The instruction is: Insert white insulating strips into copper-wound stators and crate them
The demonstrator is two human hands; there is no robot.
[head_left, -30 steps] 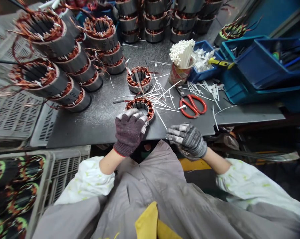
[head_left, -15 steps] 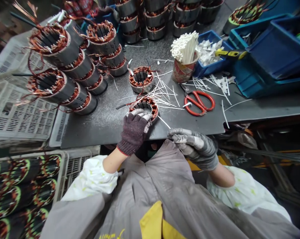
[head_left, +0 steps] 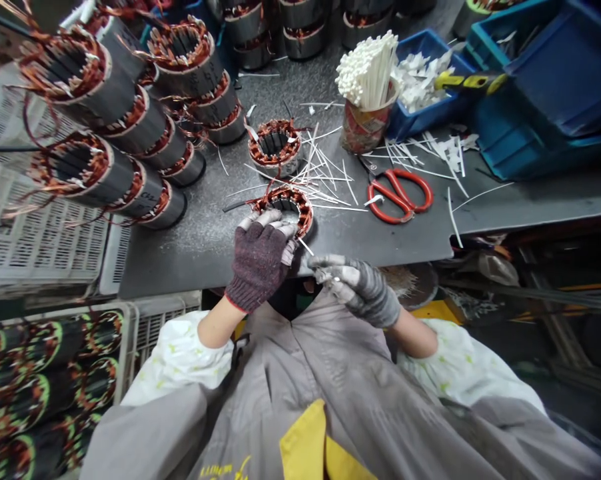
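My left hand (head_left: pixel 259 257), in a dark maroon knit glove, is curled over the near rim of a small copper-wound stator (head_left: pixel 291 208) at the front edge of the dark bench (head_left: pixel 200 233). My right hand (head_left: pixel 354 285), in a grey coated glove, is closed in a pinch on a thin white strip (head_left: pixel 305 247) just right of the left hand, near the stator's lower side. A second stator (head_left: pixel 273 144) stands behind, amid several loose white strips (head_left: pixel 325 180).
Stacks of larger stators (head_left: pixel 105 127) lie at the left and back. A cup of white strips (head_left: pixel 365 100), red scissors (head_left: pixel 398 193) and blue bins (head_left: pixel 540 87) stand right. A grey crate (head_left: pixel 35 233) and a crate of stators (head_left: pixel 35 380) sit lower left.
My right hand has moved left from the bench edge toward the stator and now pinches a white strip. The left hand has stayed on the stator; the view shifted slightly.
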